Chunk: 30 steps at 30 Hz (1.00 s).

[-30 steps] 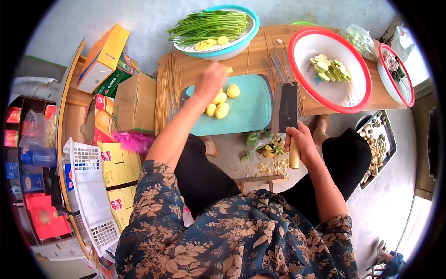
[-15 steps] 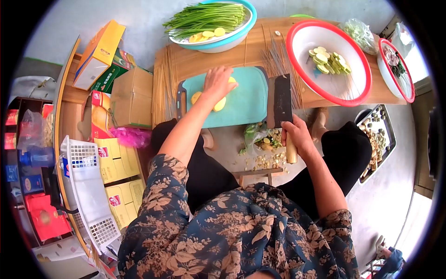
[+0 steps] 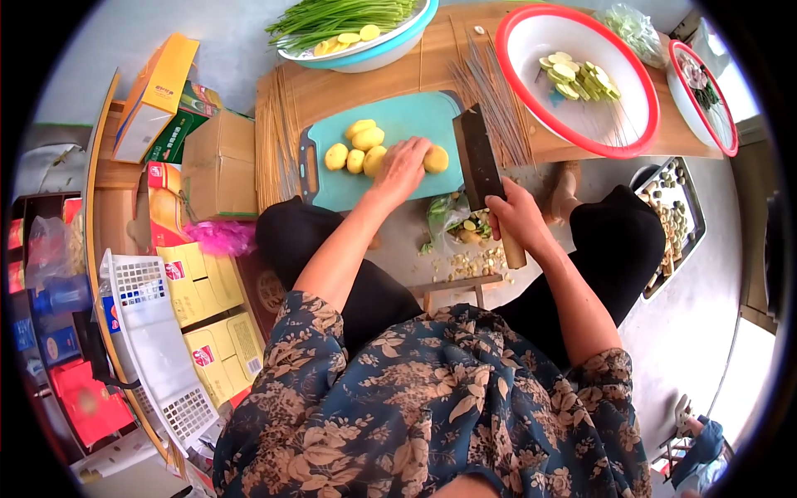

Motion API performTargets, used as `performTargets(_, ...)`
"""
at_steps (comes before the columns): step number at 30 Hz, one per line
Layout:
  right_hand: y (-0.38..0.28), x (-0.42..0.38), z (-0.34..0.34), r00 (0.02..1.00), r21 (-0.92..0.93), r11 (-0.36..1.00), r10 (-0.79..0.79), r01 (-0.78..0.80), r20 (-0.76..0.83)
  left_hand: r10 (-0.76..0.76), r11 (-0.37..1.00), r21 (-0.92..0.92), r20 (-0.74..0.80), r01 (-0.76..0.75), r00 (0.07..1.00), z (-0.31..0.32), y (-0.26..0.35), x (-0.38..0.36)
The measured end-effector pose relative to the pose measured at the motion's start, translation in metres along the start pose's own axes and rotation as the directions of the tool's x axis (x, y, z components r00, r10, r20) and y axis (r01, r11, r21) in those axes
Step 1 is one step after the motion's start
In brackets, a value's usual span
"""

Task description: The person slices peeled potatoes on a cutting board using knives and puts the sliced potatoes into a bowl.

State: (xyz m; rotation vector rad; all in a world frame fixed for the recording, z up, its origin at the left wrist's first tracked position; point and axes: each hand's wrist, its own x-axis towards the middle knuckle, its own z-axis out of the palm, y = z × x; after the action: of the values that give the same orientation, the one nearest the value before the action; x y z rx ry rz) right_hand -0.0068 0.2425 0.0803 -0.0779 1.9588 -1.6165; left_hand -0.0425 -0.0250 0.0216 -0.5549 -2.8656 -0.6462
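A teal cutting board (image 3: pixel 332 189) lies on the wooden table, with several peeled yellow potatoes (image 3: pixel 336 156) on its left and middle. My left hand (image 3: pixel 402 170) rests over the potatoes, its fingers curled together beside one potato (image 3: pixel 436 159) at the right; whether it grips one is hidden. My right hand (image 3: pixel 516 214) holds the wooden handle of a cleaver (image 3: pixel 479 155), whose dark blade stands at the board's right edge, apart from the potatoes.
Behind the board are a bowl of green stems (image 3: pixel 340 25), thin skewers (image 3: pixel 490 95) and a red-rimmed basin (image 3: pixel 654 100) with sliced vegetables. Boxes (image 3: pixel 220 166) stand at the left. A tray (image 3: pixel 701 220) lies at the lower right.
My left hand has moved right and more potatoes show on the board. The cleaver has shifted left and tilted, still in my right hand. The whole view has shifted slightly.
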Motion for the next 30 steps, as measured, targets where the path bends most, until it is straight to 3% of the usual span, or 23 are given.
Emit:
performTargets(2, -0.001, 0.0, 0.003, 1.0, -0.03, 1.0, 0.007, -0.007, 0.001, -0.025, 0.999, -0.023, 0.0, 0.025, 1.0, -0.004, 0.01, -0.005)
performTargets(4, -0.002, -0.002, 0.007, 1.0, -0.128, 0.992, 0.011, -0.012, -0.01, -0.118, 0.99, -0.099, -0.135, 0.105, 0.984, -0.002, 0.018, -0.006)
performTargets(5, -0.002, -0.002, 0.009, 0.999, -0.18, 0.984, -0.021, 0.014, -0.034, -0.187, 0.971, -0.168, -0.096, 0.169, 0.978, 0.005, 0.018, -0.009)
performTargets(10, 0.001, 0.003, 0.008, 0.997, -0.185, 0.983, -0.009, -0.006, -0.078, -0.226, 0.966, -0.163, -0.157, 0.201, 0.961, 0.025, 0.043, -0.015)
performTargets(12, 0.001, 0.004, 0.007, 0.997, -0.184, 0.983, -0.004, -0.011, -0.081, -0.343, 0.923, -0.231, -0.131, 0.308, 0.93, 0.025, 0.05, -0.012)
performTargets(16, 0.003, 0.006, 0.004, 0.997, -0.082, 0.995, 0.05, -0.054, -0.059, -0.441, 0.865, -0.346, -0.178, 0.364, 0.88, 0.052, 0.039, 0.0)
performTargets(18, 0.004, 0.005, 0.003, 0.996, -0.029, 0.996, 0.084, -0.085, -0.039, -0.629, 0.644, -0.651, -0.15, 0.402, 0.763, 0.06, 0.036, 0.002)
performTargets(19, 0.001, 0.004, 0.003, 0.995, 0.004, 0.995, 0.099, -0.099, 0.008, -0.634, 0.629, -0.676, -0.161, 0.384, 0.756, 0.061, 0.032, 0.001)
performTargets(20, -0.001, 0.003, 0.004, 0.992, 0.036, 0.993, 0.113, -0.115, 0.056, -0.634, 0.629, -0.675, -0.157, 0.386, 0.758, 0.061, 0.029, -0.003)
performTargets(22, 0.005, 0.005, 0.008, 0.989, 0.05, 0.992, 0.112, -0.118, 0.097, -0.491, 0.843, -0.4, -0.296, 0.36, 0.82, 0.046, 0.033, -0.011)
performTargets(23, 0.007, 0.006, 0.01, 0.984, 0.062, 0.991, 0.11, -0.119, 0.139, -0.284, 0.958, -0.164, -0.403, 0.237, 0.87, 0.037, 0.038, -0.015)
performTargets(24, 0.007, 0.006, 0.012, 0.983, 0.064, 0.991, 0.11, -0.121, 0.145, -0.287, 0.957, -0.16, -0.402, 0.242, 0.869, 0.034, 0.038, -0.018)
performTargets(26, 0.002, 0.005, 0.015, 0.988, -0.013, 0.993, 0.119, -0.119, 0.101, 0.004, 0.981, 0.182, -0.352, 0.064, 0.936, 0.028, 0.038, -0.023)
performTargets(28, -0.001, 0.004, 0.012, 0.995, -0.067, 0.993, 0.097, -0.095, 0.035, 0.021, 0.983, 0.181, -0.331, 0.042, 0.944, 0.028, 0.045, -0.026)
performTargets(30, -0.001, 0.004, 0.008, 0.997, -0.121, 0.99, 0.075, -0.078, -0.035, -0.031, 0.999, -0.02, -0.363, 0.026, 0.931, 0.028, 0.049, -0.03)
